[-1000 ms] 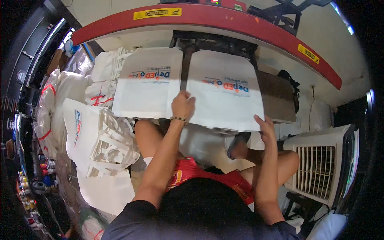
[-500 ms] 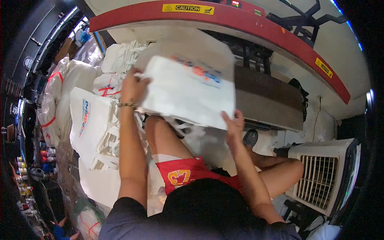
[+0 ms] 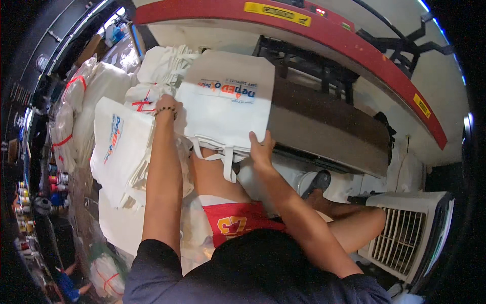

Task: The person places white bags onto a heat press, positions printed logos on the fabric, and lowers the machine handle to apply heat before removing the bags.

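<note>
Holding the near right corner of the white bag stack [image 3: 228,101], the right hand [image 3: 261,147] lays its thumb on the top face, just beyond the left part of the press bed [image 3: 324,126]. Farther left of the bed, the left hand [image 3: 170,106] is curled narrow at the stack's left edge; whether it grips cannot be told. The stack's right edge overlaps the bed's left part in view; contact underneath is hidden. Strap loops [image 3: 229,164] hang from the stack's near edge, left of the bed's near rim.

Rightward from the stack, the bed's brown-grey top is bare to its far right end. The red press beam [image 3: 329,43] curves behind and above the bed. Left of the bed, room is tight: a tied bundle [image 3: 144,100] and a pile of printed bags [image 3: 119,152] crowd the left hand. Nearer the person than the bed stand a shoe [image 3: 318,183] and, farther right, a pale air cooler [image 3: 405,230].
</note>
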### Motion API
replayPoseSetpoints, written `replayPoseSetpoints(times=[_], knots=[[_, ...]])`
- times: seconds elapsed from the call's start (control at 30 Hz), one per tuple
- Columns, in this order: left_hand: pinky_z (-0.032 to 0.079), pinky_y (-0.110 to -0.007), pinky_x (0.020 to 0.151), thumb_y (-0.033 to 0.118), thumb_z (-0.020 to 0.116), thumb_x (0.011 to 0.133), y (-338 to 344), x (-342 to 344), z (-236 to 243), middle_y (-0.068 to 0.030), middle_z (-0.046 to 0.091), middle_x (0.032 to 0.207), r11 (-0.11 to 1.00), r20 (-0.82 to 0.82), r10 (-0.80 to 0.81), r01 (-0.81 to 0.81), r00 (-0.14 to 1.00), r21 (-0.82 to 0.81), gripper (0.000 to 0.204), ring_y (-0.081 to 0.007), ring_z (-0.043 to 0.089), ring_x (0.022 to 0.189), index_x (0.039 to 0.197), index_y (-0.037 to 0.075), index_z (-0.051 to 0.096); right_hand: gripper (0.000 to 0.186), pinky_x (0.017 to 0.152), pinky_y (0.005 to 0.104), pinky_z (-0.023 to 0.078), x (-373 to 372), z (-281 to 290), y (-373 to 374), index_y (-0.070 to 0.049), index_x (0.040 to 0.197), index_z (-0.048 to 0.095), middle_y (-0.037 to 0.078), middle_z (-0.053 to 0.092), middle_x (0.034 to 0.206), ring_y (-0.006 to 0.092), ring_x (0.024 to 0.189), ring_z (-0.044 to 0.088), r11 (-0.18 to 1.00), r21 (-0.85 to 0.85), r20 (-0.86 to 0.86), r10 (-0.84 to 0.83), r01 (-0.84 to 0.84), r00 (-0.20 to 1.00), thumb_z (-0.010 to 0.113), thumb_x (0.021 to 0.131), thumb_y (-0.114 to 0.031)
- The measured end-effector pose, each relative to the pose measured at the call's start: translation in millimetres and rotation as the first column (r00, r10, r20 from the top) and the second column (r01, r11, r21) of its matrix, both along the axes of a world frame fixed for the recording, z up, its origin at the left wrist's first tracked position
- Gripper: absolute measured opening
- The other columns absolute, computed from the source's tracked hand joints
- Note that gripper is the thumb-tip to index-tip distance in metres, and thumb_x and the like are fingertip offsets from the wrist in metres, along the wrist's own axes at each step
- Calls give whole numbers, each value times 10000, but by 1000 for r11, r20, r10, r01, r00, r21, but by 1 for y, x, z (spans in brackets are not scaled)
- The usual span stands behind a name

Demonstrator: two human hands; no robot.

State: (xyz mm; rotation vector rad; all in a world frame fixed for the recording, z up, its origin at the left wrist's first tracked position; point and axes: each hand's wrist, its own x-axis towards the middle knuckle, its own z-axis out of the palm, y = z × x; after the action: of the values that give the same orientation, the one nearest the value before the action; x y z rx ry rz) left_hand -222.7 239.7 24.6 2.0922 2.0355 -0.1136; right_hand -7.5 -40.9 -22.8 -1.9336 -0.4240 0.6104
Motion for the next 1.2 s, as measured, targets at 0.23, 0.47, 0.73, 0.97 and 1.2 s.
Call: replayPoseSetpoints(times=[0.23,0.47,0.73,0.97,1.2], knots=[[506,-481,927,159,605,811,-78,36,137,-264,672,1096,968,269,-180,121,946,221,298,-401,649,1058,1047,-3,689,498,947,364,481,35,26,-6,46,1306,509,190,631,1224,271,1081,623,925,381,-550,231,-6,802,719,864,-50],[467,-382,977,253,726,851,-159,-166,216,-251,644,1221,850,550,-81,-231,831,474,542,-299,623,1122,1234,-105,588,379,862,328,515,-48,146,69,28,1191,617,114,687,1096,191,946,654,702,569,-270,652,-428,709,746,844,-53],[507,-359,851,125,665,872,-247,-287,131,-225,686,1083,732,660,271,-595,701,332,420,-249,667,937,1201,-113,556,593,878,337,518,-170,162,166,-25,1276,572,170,657,1167,245,932,671,480,297,286,780,-826,556,801,735,-110],[467,-509,897,284,736,819,-258,-278,-55,-252,593,1085,650,307,530,-611,791,453,591,-422,576,992,1247,-77,545,467,1007,443,457,-199,88,182,-44,1236,632,201,652,1204,377,1143,597,420,-180,434,845,-889,312,720,788,-146],[450,-496,984,537,748,782,-376,-401,-81,-229,509,1269,92,442,869,-952,220,293,844,-394,517,1180,1353,-26,485,454,946,462,470,-178,85,192,-43,1173,660,210,661,1105,394,1055,604,355,-83,753,635,-931,175,773,792,-262]])
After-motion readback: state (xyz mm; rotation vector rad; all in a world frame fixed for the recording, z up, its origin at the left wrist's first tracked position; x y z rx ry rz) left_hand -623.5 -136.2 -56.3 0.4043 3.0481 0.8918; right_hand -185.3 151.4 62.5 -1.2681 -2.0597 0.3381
